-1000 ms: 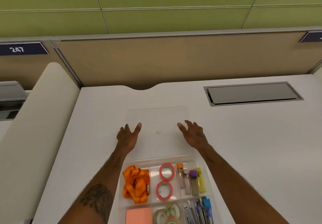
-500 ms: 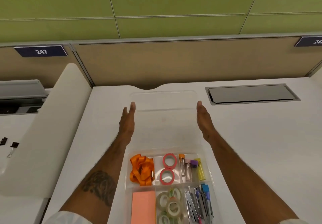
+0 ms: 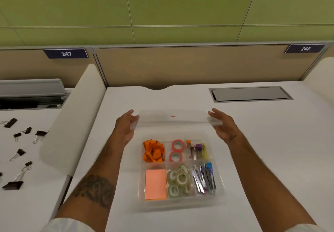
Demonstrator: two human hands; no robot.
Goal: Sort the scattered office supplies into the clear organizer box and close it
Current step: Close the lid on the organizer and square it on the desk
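Transparent plastic leaves the flat clear lid (image 3: pixel 173 122) faint, its edges hard to trace, held up just beyond the clear compartmented organizer box (image 3: pixel 219 186) on the white counter (image 3: pixel 267 150). The left grip (image 3: pixel 126 128) and right grip (image 3: pixel 223 125) each pinch one end, fingers curled.

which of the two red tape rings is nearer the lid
The far ring, closest to the held lid; the near ring lies just behind it, toward the person.
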